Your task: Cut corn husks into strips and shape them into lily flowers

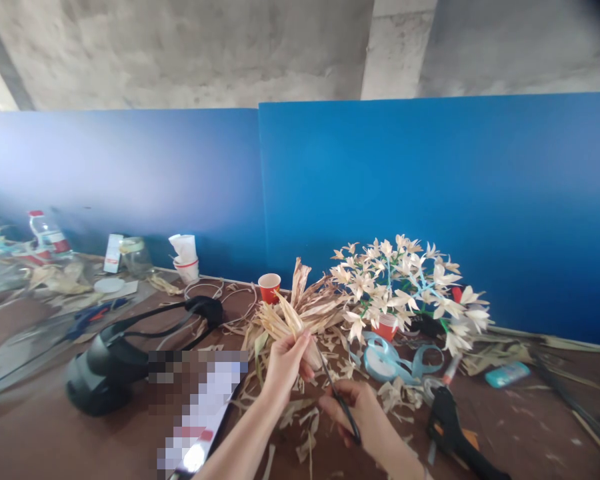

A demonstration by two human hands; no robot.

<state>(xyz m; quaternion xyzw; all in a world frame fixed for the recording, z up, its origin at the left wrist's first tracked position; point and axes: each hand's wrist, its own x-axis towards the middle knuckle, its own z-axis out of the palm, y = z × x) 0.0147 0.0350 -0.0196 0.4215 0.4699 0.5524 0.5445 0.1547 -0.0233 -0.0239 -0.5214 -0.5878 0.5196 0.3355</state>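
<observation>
My left hand [286, 360] pinches a pale piece of corn husk [312, 356] in front of a heap of dried corn husks [320, 303]. My right hand [365, 413] is closed round the dark handles of a pair of scissors [341, 403]. Its blades point up and left, beside the husk piece; whether they touch it I cannot tell. Below and around both hands lie husk scraps [307, 427]. To the right, a bunch of husk flowers [395, 280] stands in a red cup [386, 327].
Light-blue ribbon [383, 360] and a black glue gun [453, 427] lie right of my hands. At left are a phone [210, 407] and a black headset [110, 367]. Behind stand a red paper cup [269, 288], white cups [185, 260], a glass jar [136, 257] and a blue partition [430, 180].
</observation>
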